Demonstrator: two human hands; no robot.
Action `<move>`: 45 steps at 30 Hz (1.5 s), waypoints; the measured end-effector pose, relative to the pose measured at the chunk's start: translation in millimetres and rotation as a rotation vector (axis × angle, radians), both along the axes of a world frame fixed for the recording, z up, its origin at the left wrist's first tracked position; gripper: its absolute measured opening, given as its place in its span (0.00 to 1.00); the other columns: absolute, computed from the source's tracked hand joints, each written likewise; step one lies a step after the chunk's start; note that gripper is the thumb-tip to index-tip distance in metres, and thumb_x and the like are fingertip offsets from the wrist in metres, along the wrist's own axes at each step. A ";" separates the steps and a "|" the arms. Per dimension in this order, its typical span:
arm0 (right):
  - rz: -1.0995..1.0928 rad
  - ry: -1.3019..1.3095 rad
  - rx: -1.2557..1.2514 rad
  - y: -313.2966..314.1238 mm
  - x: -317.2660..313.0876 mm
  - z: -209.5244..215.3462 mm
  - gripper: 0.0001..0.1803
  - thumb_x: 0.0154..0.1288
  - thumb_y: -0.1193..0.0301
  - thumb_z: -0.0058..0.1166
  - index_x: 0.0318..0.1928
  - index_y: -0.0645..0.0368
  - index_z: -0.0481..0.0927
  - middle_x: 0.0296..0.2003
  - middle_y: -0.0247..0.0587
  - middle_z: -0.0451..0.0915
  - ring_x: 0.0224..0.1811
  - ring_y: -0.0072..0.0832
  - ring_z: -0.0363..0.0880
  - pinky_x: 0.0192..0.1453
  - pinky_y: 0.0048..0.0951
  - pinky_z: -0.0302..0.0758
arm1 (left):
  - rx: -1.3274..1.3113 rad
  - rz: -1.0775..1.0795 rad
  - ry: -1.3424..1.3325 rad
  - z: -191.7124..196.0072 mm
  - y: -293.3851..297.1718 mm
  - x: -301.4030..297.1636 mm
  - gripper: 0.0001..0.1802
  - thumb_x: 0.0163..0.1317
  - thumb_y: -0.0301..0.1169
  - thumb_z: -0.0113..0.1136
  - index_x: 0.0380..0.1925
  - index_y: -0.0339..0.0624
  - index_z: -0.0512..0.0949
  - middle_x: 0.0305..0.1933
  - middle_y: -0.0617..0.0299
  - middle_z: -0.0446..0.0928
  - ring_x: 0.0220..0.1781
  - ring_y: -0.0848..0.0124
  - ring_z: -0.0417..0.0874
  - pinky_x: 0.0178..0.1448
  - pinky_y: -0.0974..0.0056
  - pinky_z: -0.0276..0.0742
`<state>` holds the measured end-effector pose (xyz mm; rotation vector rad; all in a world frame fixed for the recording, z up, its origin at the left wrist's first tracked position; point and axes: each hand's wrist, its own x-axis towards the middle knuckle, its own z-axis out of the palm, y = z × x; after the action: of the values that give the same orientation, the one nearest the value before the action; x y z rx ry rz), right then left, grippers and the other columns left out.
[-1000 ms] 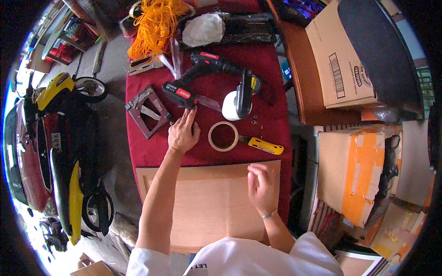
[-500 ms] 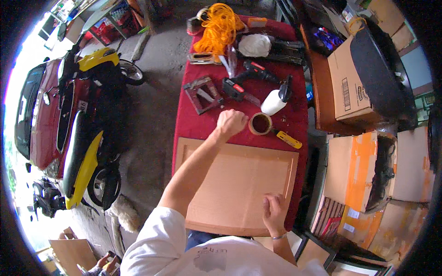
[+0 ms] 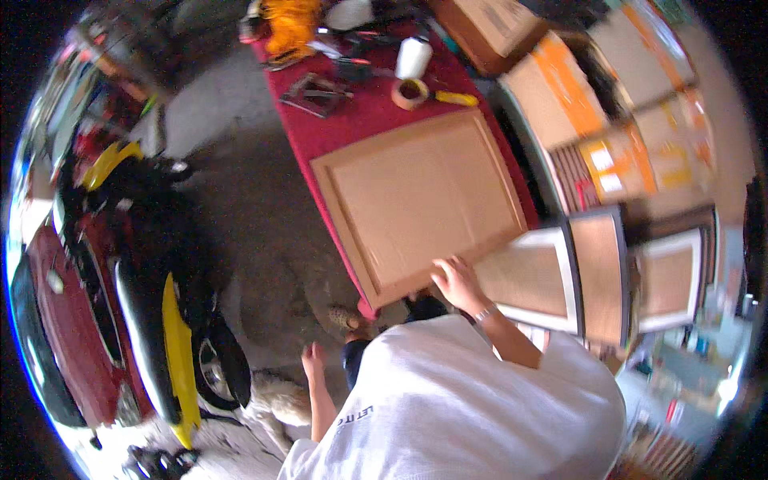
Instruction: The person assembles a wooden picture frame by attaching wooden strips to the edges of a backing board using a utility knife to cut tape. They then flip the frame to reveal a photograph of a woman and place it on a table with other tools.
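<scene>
A brown rectangular framed panel [image 3: 424, 200] with a raised border lies on the red-covered table [image 3: 360, 128]. My right hand [image 3: 460, 284] is at the panel's near edge, its thumb and fingers apart, the fingertips against the border. My left hand [image 3: 314, 360] hangs low beside my body, away from the table. Its fingers look loosely parted, with nothing seen in them, though the picture is smeared. Beyond the panel sit a roll of tape [image 3: 410, 94] and a yellow-handled cutter knife [image 3: 456, 98].
A white spray bottle [image 3: 414, 58], a dark square frame-like tool [image 3: 314, 94] and orange cord [image 3: 290, 28] are farther up the table. Picture frames [image 3: 596, 272] lean at my right, below taped cardboard boxes [image 3: 560, 88]. A yellow-and-black motorbike [image 3: 172, 344] stands left.
The view has swung round to the right. My left hand has dropped from beside the tape roll to my side. My right hand has drawn back from over the panel to its near edge.
</scene>
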<state>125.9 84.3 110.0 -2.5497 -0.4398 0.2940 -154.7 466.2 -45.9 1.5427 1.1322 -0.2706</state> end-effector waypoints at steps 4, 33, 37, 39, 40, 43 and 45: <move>-0.086 -0.188 -0.035 58.4 -15.5 -31.0 0.21 0.66 0.65 0.61 0.55 0.60 0.76 0.47 0.53 0.79 0.56 0.52 0.74 0.62 0.51 0.71 | -0.172 -0.121 0.314 -4.3 37.2 -150.8 0.13 0.74 0.39 0.57 0.42 0.40 0.80 0.31 0.64 0.81 0.27 0.73 0.79 0.30 0.67 0.73; -0.805 -0.313 -0.124 198.4 136.0 -127.9 0.14 0.73 0.73 0.56 0.51 0.65 0.67 0.42 0.56 0.71 0.46 0.47 0.74 0.48 0.42 0.75 | 0.070 -0.064 -0.105 -5.2 315.1 205.6 0.21 0.71 0.42 0.62 0.50 0.34 0.76 0.42 0.58 0.84 0.44 0.68 0.83 0.49 0.64 0.78; -0.971 -0.247 0.057 220.2 182.4 -126.0 0.12 0.73 0.70 0.57 0.47 0.65 0.71 0.38 0.52 0.73 0.46 0.45 0.74 0.51 0.44 0.73 | 0.200 -0.135 -0.201 37.2 345.6 426.4 0.35 0.69 0.50 0.64 0.62 0.32 0.69 0.56 0.51 0.79 0.60 0.66 0.79 0.64 0.63 0.72; -0.958 -0.262 0.097 224.5 219.5 -135.9 0.11 0.74 0.69 0.57 0.46 0.63 0.74 0.36 0.48 0.74 0.46 0.42 0.73 0.51 0.43 0.72 | 0.044 -0.085 -0.299 54.2 348.6 546.7 0.38 0.68 0.50 0.66 0.65 0.32 0.66 0.60 0.50 0.77 0.63 0.67 0.77 0.66 0.64 0.71; -0.885 -0.305 -0.020 227.0 238.9 -131.1 0.11 0.74 0.69 0.56 0.47 0.63 0.74 0.36 0.47 0.74 0.45 0.41 0.73 0.51 0.41 0.73 | 0.095 -0.127 -0.385 72.2 338.9 604.6 0.39 0.68 0.49 0.67 0.66 0.32 0.64 0.62 0.49 0.76 0.64 0.66 0.77 0.67 0.63 0.71; -0.898 -0.294 0.063 266.4 298.6 -97.6 0.12 0.75 0.68 0.56 0.51 0.62 0.75 0.37 0.43 0.75 0.41 0.34 0.74 0.47 0.35 0.75 | 0.005 -0.180 -0.617 106.6 295.1 765.8 0.41 0.67 0.46 0.68 0.67 0.29 0.62 0.65 0.46 0.73 0.66 0.62 0.76 0.68 0.61 0.71; -0.937 -0.223 0.145 302.7 342.2 -59.1 0.12 0.75 0.68 0.55 0.51 0.62 0.76 0.38 0.42 0.76 0.40 0.33 0.76 0.48 0.34 0.75 | -0.103 -0.266 -0.641 118.1 256.9 865.2 0.51 0.63 0.50 0.72 0.70 0.26 0.55 0.67 0.37 0.69 0.70 0.55 0.73 0.70 0.58 0.70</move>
<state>468.1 387.0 50.9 -2.3537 0.6406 -0.3551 710.5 723.1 72.2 1.5286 0.4069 -0.0007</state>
